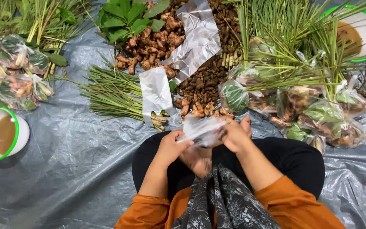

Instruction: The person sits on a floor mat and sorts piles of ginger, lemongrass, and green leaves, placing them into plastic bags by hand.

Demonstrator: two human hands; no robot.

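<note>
I sit cross-legged on a grey tarp (pixel 73 165). Both hands hold one clear plastic bag (pixel 202 129) just above my lap. My left hand (pixel 172 146) pinches its left end, and my right hand (pixel 234 133) grips its right end. The bag looks crumpled and blurred; I cannot tell what is inside. In front of my hands lie a bundle of lemongrass stalks (pixel 115 95), flat clear bags (pixel 155 93) and a pile of brown roots (pixel 204 82).
Filled, tied bags of leaves and roots lie at the right (pixel 318 116) and at the far left (pixel 13 72). A green-rimmed white bowl with brown liquid (pixel 1 133) stands at the left, another (pixel 359 32) at the top right. Green leaves (pixel 123 17) and long grass (pixel 284 34) lie behind.
</note>
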